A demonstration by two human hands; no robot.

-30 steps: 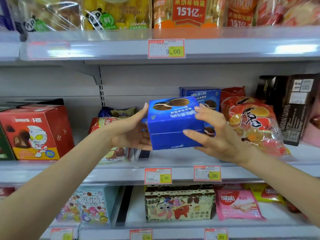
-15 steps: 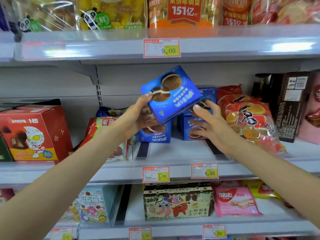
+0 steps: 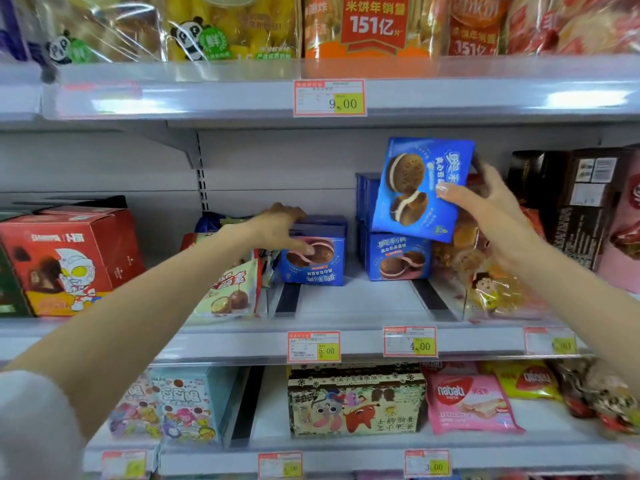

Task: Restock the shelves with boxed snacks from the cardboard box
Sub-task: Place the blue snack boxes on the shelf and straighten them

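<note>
Three grey metal shelves (image 3: 242,341) are in view. Four blue cardboard cookie boxes (image 3: 422,188) can be counted: one raised at the right and three on the middle shelf; any behind them are hidden. One red cardboard box with a cartoon hero (image 3: 65,261) stands at the far left. Seven red-bordered paper price tags (image 3: 329,98) read clearly: one on the top shelf, three on the middle, three on the lowest.

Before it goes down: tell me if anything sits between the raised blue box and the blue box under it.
Nothing visible does. The raised box, in the right hand, tilts above the lower box; a snack bag crowds the right side.
</note>
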